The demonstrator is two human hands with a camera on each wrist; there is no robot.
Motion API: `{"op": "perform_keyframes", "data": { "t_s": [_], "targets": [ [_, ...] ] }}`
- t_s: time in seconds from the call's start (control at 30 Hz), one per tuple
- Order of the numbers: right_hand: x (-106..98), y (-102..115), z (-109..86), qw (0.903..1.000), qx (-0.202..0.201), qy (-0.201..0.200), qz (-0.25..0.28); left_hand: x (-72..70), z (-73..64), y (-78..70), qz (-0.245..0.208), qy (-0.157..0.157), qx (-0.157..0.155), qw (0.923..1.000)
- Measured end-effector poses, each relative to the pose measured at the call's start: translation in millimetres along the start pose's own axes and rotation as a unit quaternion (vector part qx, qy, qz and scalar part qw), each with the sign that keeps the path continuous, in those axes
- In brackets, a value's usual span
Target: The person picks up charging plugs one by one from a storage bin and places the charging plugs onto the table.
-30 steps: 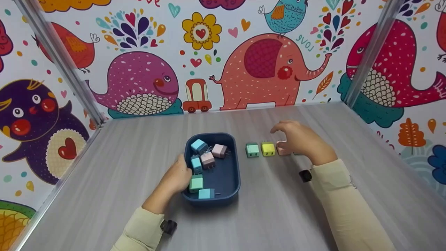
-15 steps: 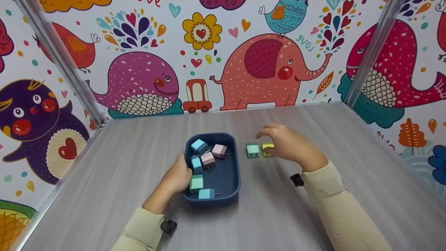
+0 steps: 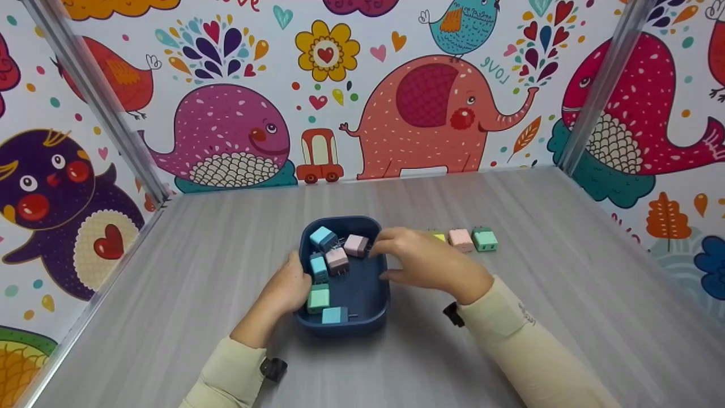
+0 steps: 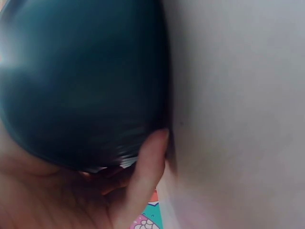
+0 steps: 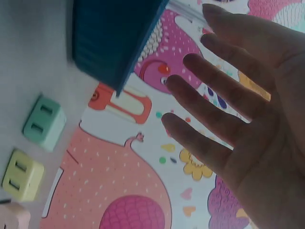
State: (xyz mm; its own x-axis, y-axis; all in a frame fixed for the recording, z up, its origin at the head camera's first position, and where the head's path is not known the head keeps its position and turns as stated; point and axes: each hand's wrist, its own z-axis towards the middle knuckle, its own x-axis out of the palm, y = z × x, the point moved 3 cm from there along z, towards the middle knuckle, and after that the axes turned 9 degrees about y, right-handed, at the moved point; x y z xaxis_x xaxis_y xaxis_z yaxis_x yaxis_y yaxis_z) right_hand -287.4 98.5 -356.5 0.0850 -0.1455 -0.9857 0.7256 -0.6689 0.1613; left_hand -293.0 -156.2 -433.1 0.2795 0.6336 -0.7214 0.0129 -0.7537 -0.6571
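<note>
My left hand [image 3: 288, 286] grips the left side of a dark blue plastic bin [image 3: 358, 297]; in the left wrist view its thumb [image 4: 148, 164] lies along the bin's outer wall. Inside are several USB charger plugs: blue ones such as the front one [image 3: 334, 315], pink ones such as the middle one [image 3: 337, 259], and a green one [image 3: 318, 298]. My right hand [image 3: 427, 260] hovers over the bin's right rim, fingers spread and nothing held, as the right wrist view confirms. Beyond it, a green charger [image 5: 45, 123] on the table shows only in that view.
To the right of the bin, a yellow charger [image 3: 439, 235], a pink charger [image 3: 460, 240] and another green charger [image 3: 485, 240] stand in a row on the grey wood-look table [image 3: 226, 238]. Cartoon-printed panels [image 3: 238, 130] with metal corner posts [image 3: 603, 90] bound the table.
My right hand has travelled left, from over the pink charger in the row, past the yellow one, to the bin's right rim. The left hand and bin stay where they were.
</note>
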Motion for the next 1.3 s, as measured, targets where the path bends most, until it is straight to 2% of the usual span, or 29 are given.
{"op": "perform_keyframes", "data": {
  "t_s": [0.27, 0.37, 0.6, 0.8, 1.07, 1.3],
  "targets": [
    [11, 21, 10.6, 0.9982, -0.050, 0.028, 0.020, -2.1, -0.8, 0.6, -0.005, 0.004, -0.006, 1.0000],
    [14, 32, 17.6, 0.9963, -0.068, 0.049, 0.022, -3.2, -1.0, 2.3, -0.005, 0.007, -0.010, 0.9999],
    [34, 50, 36.0, 0.9901, -0.079, 0.113, 0.027, -3.9, -1.5, 4.5, -0.009, 0.008, -0.015, 0.9998],
    [51, 52, 45.0, 0.9852, -0.084, 0.140, 0.051, -2.1, -1.3, 3.1, -0.006, 0.012, -0.011, 0.9998],
    [58, 55, 46.0, 0.9793, -0.107, 0.162, 0.057, -2.5, 0.4, 1.5, -0.001, 0.008, 0.000, 1.0000],
    [60, 54, 46.5, 0.9763, -0.126, 0.171, 0.041, -1.8, 0.6, 0.5, 0.006, 0.005, 0.000, 1.0000]
  ]
}}
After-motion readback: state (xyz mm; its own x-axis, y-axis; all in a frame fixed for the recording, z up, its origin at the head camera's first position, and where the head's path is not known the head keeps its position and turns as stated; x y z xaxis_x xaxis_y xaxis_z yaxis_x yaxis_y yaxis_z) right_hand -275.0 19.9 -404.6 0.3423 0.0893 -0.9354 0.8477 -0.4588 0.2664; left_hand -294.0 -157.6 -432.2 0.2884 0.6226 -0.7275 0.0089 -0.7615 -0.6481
